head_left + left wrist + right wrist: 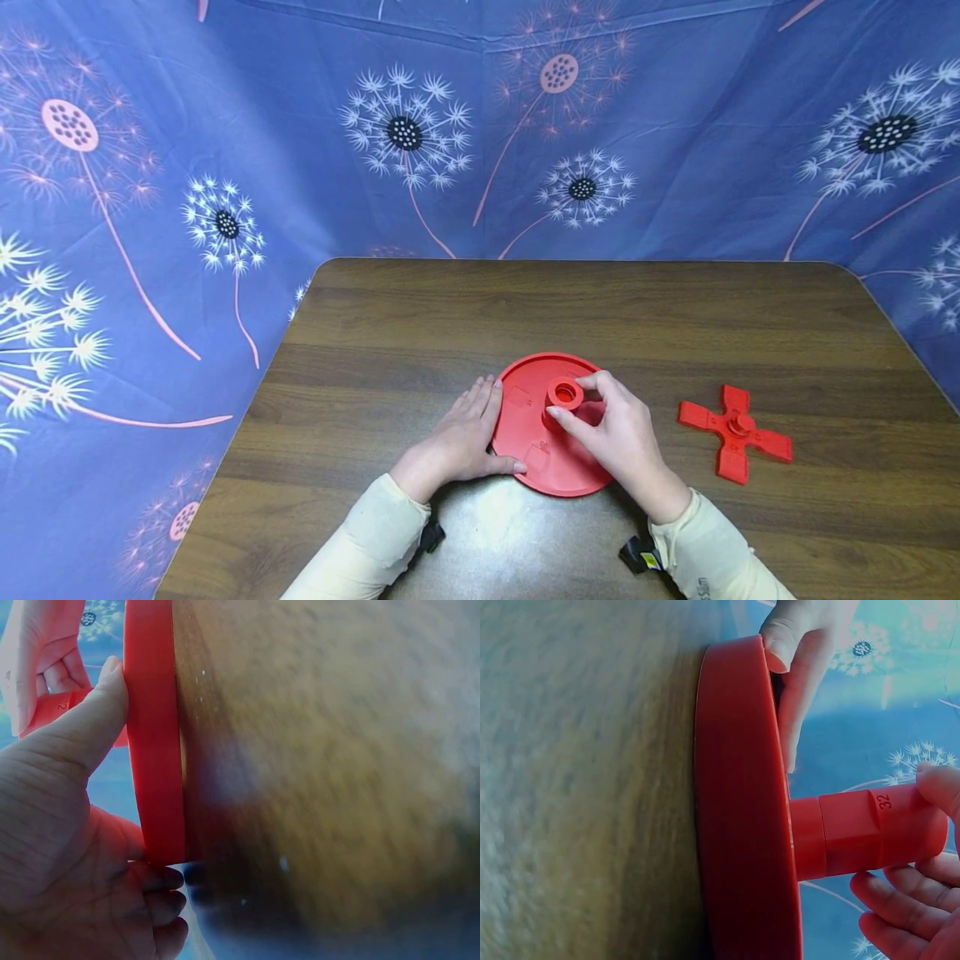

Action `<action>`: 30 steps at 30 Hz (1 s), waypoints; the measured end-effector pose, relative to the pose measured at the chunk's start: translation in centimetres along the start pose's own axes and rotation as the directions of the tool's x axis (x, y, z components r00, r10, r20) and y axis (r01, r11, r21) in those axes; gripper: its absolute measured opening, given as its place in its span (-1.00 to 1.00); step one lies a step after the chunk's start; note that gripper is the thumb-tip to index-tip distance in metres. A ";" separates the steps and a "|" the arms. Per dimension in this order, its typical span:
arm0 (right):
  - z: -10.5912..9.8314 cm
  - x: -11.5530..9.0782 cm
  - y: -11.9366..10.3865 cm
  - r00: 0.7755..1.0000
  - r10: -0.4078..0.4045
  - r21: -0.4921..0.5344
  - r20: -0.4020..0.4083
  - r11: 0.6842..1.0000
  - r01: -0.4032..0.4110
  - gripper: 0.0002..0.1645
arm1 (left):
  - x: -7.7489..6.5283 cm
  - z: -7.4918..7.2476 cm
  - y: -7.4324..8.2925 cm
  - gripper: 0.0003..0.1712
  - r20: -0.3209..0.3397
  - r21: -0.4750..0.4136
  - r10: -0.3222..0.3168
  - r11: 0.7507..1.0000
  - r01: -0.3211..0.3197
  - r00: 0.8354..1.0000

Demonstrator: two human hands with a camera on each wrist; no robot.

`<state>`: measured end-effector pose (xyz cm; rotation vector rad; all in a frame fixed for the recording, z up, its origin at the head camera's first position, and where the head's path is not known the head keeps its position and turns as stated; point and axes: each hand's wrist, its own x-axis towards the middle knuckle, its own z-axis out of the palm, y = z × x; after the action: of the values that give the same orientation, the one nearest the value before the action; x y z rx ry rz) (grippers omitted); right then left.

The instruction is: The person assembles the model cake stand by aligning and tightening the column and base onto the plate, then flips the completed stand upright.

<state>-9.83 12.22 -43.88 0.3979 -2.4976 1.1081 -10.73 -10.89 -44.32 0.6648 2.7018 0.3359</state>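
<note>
Your red tube (849,832) stands up from the middle of the red round disc (558,479). The number 32 is marked on its side, and its top has a round hole. Your right hand (621,427) pinches the tube near its top end, with the thumb on one side and the fingers on the other.

The disc lies flat on the table, with a raised rim all around. Two small square outlines show on its face, with tiny marks by them that are too small to read. Your left hand (463,433) rests on the left side of the disc. Its fingers are straight and lie by the rim, and its thumb reaches out to touch the near edge. Your two hands are apart, with the tube between them.

To the right of your right hand, a red cross-shaped piece (740,426) lies well apart from the disc. It has four flat arms and a round knob in the middle.

Under it all is the brown wooden table (375,333). You wear pale sleeves (367,533), and a small black thing (637,554) sits by your right wrist. Behind the table hangs a blue cloth (300,83) with white and pink dandelions.
</note>
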 end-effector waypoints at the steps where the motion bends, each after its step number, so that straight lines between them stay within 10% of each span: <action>1: 0.0 0.0 0.0 1.000 -0.002 0.001 0.006 1.000 0.002 -0.39 | 0.0 0.0 0.0 0.35 0.003 0.002 -0.002 1.000 0.002 1.000; 10: -0.9 0.5 0.6 0.990 -0.074 0.135 0.123 0.989 0.057 -0.34 | 0.0 0.0 0.1 0.35 0.016 -0.013 -0.020 1.000 0.020 1.000; 21: -2.3 1.0 0.7 0.921 -0.143 0.287 0.362 0.957 0.036 -0.27 | 0.0 0.0 0.1 0.33 0.007 -0.017 -0.008 1.000 0.008 1.000; 30: -2.5 1.3 0.9 0.897 -0.157 0.232 0.413 0.971 0.064 -0.31 | -0.1 -0.1 0.0 0.33 -0.006 -0.022 -0.002 1.000 0.002 1.000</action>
<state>-10.82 14.56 -42.36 0.9277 -2.6818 1.3695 -10.67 -10.91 -44.24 0.6565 2.7004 0.3666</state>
